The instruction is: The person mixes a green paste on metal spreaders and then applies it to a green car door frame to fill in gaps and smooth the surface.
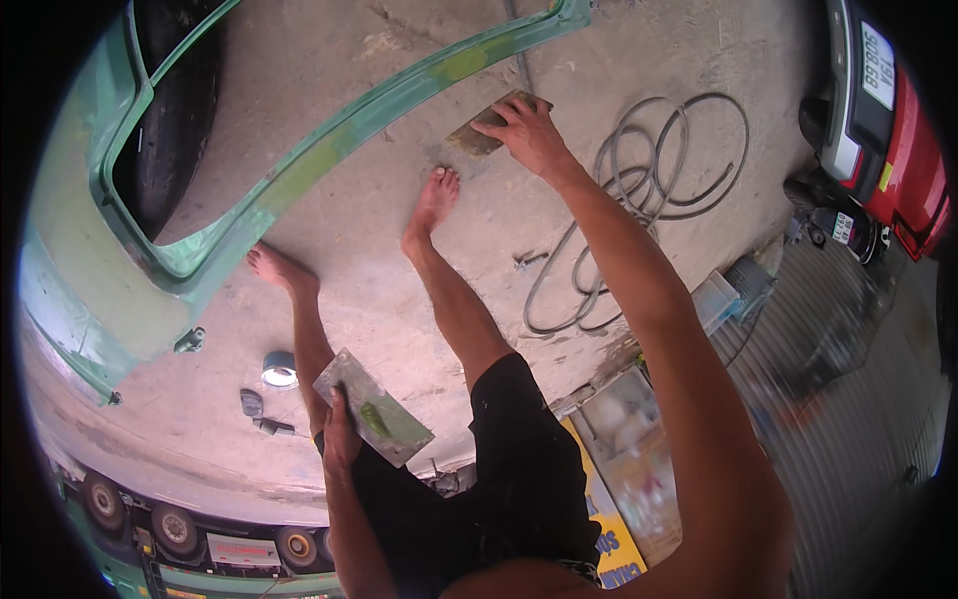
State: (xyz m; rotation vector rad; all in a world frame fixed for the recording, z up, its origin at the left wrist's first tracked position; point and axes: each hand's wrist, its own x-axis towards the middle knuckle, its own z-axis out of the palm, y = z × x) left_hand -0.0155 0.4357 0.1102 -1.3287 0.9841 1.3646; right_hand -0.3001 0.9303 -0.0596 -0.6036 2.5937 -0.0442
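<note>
My left hand grips a flat, speckled grey rectangular plate with a green smear of paste on it, held low over my left thigh. Up and to the right, my right hand is closed on a dirty, flat rectangular spreader, held over the concrete floor near a green vehicle body panel. The panel's long curved rail runs above both my bare feet and has paler and yellow-green patches. Part of my left foot is close to or behind its lower edge.
A coiled hose and a small metal tool lie on the floor. A tin stands left. Vehicles are at right, truck wheels lower left, corrugated sheeting and a yellow board at lower right.
</note>
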